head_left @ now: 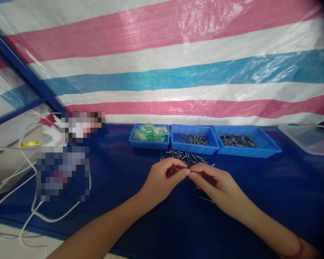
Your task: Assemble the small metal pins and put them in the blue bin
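My left hand [162, 180] and my right hand [218, 187] meet fingertip to fingertip above the table. Both are closed in a pinch, and whatever sits between the fingertips is too small and hidden to name. Just beyond them lies a loose pile of thin metal rods [190, 158], partly covered by my fingers. One more thin rod [206, 199] lies alone under my right hand. Behind the pile, a blue bin [196, 147] holds short metal rods [196, 139].
A left blue bin [151, 145] contains green-and-clear packets [148, 132]; a right blue bin [248, 153] contains dark metal pieces [239, 140]. A clear plastic lid or box [310, 140] lies far right. White cables [34, 212] tangle at the left. Striped sheeting [178, 72] hangs behind the blue table [110, 154].
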The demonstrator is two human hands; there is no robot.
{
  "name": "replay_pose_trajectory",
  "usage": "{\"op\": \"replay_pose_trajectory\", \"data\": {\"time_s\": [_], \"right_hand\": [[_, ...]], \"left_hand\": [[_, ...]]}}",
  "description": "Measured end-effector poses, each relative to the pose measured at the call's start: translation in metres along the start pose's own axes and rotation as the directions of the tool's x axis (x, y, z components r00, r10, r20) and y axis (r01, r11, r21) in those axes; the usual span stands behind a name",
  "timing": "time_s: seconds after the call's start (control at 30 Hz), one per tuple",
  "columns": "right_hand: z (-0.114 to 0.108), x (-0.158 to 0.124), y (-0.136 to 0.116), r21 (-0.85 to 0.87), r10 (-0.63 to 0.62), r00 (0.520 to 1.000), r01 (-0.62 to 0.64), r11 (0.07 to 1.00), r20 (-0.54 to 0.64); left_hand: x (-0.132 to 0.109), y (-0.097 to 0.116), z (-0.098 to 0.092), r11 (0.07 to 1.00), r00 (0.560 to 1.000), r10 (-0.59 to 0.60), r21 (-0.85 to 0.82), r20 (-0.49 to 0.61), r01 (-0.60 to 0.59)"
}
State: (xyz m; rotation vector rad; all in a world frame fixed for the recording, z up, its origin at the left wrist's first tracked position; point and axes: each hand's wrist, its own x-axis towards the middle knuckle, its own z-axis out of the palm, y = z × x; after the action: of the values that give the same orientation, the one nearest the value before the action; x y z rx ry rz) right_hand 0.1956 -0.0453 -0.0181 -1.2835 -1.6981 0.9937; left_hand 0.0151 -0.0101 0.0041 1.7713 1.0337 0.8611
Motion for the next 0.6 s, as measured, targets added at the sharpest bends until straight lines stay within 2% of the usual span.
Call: {"op": "replay_pose_trajectory", "data": {"time_s": [0.2,0.47,0.6], "right_hand": [[0.001,0.000,-0.003,0.033,0.001,0.999,0.001,0.999,-0.045],[0.002,0.000,-0.006,0.048,0.035,0.999,-0.034,0.998,-0.017],[0.003,0.002,-0.006,-0.008,-0.010,1.000,0.009,1.000,-0.024]], "left_hand": [[0.000,-0.005,0.001,0.999,1.000,0.009,-0.052,-0.009,-0.010],[0.001,-0.009,0.002,0.994,0.998,0.046,-0.094,-0.033,-0.049],[0.001,-0.012,0.001,0.994,0.998,0.063,-0.092,-0.031,-0.065]]}}
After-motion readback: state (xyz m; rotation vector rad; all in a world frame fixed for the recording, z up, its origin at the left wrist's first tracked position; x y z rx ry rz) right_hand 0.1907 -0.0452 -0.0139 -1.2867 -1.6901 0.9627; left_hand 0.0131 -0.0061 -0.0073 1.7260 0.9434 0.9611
